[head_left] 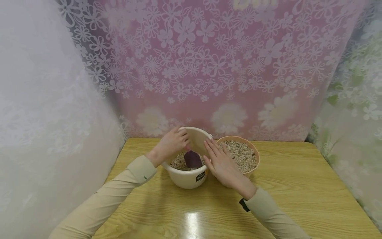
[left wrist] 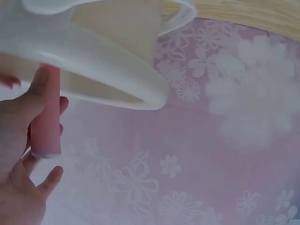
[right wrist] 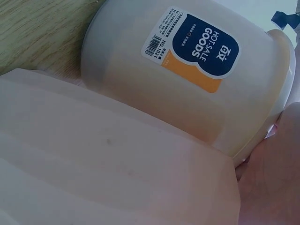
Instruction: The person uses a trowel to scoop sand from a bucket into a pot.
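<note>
My left hand [head_left: 171, 146] grips the pink handle [left wrist: 47, 112] of a small shovel, thumb along one side in the left wrist view. Its dark purple blade [head_left: 193, 160] points down into a white bucket [head_left: 183, 181], against light, grainy material [head_left: 180, 162] at the bottom. My right hand [head_left: 223, 165] touches the bucket's right rim with its fingers extended. Close beside the bucket stands a peach-coloured pot [head_left: 258, 160] with a scalloped rim, holding similar speckled grains [head_left: 240, 154]. In the right wrist view, the pot's wall [right wrist: 117, 150] covers part of the bucket.
Both containers stand toward the back of a wood-grain table [head_left: 286, 186]. A pink floral curtain [head_left: 209, 66] hangs behind it, with a pale sheet [head_left: 50, 132] on the left and a green-and-white floral one [head_left: 355, 126] on the right. The bucket bears a dark label [right wrist: 206, 44].
</note>
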